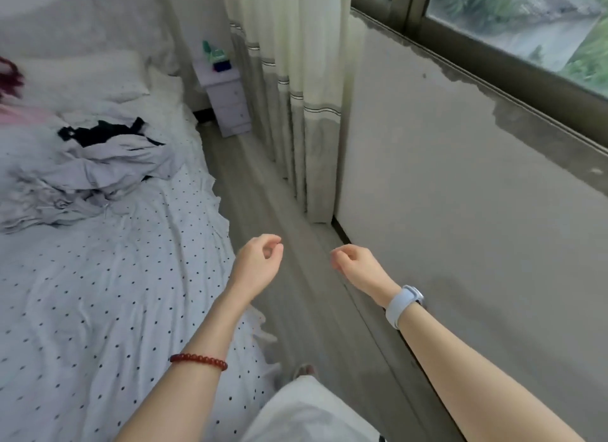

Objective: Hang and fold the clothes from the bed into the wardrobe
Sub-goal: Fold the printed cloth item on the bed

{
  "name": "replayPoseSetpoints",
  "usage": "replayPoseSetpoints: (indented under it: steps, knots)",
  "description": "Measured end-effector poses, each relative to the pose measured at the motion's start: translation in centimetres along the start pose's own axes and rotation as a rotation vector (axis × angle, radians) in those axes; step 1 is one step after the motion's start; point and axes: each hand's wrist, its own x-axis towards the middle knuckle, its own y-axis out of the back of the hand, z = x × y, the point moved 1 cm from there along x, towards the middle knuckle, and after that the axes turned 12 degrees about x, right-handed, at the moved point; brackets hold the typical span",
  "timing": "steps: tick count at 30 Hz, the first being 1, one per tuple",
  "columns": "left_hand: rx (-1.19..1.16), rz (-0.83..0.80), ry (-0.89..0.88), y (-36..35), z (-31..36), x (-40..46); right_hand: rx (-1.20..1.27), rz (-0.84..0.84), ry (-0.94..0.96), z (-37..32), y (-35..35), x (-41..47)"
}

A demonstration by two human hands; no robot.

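A heap of crumpled grey clothes lies on the bed, which has a white sheet with black dots. A black garment sits on top of the heap at its far side. My left hand hangs over the bed's right edge, fingers loosely curled, holding nothing. My right hand floats over the floor near the wall, also loosely curled and empty. Both hands are well short of the clothes. No wardrobe is in view.
A narrow strip of grey wooden floor runs between bed and wall. A white bedside drawer unit stands at the far end. Cream curtains hang by the window wall. A pillow and a pink-red item lie at the bed's head.
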Motion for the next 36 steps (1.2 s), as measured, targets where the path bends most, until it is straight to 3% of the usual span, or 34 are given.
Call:
replayPoseSetpoints:
  steps: [6,11,15,23,32,36]
  knots:
    - [0.188,0.092,0.085,2.9,-4.5,9.1,-0.497,-0.168,0.264,-4.5,-3.9,11.5]
    - [0.222,0.108,0.142,6.8,-7.9,18.9,-0.701,-0.247,0.322,-10.0,-7.8,23.1]
    - [0.184,0.163,0.212,11.4,-11.3,25.9,-0.729,-0.302,0.374,-15.8,-11.9,31.2]
    - [-0.023,0.289,0.493,16.9,-21.6,32.7,-0.763,-0.597,0.392,-22.9,-22.9,42.3]
    - [-0.211,0.434,0.845,23.6,-37.4,46.9,-0.705,-0.853,0.468,-30.6,-43.1,60.2]
    - [-0.189,0.399,0.921,27.4,-43.5,53.7,-0.72,-0.896,0.488,-34.4,-51.4,66.7]
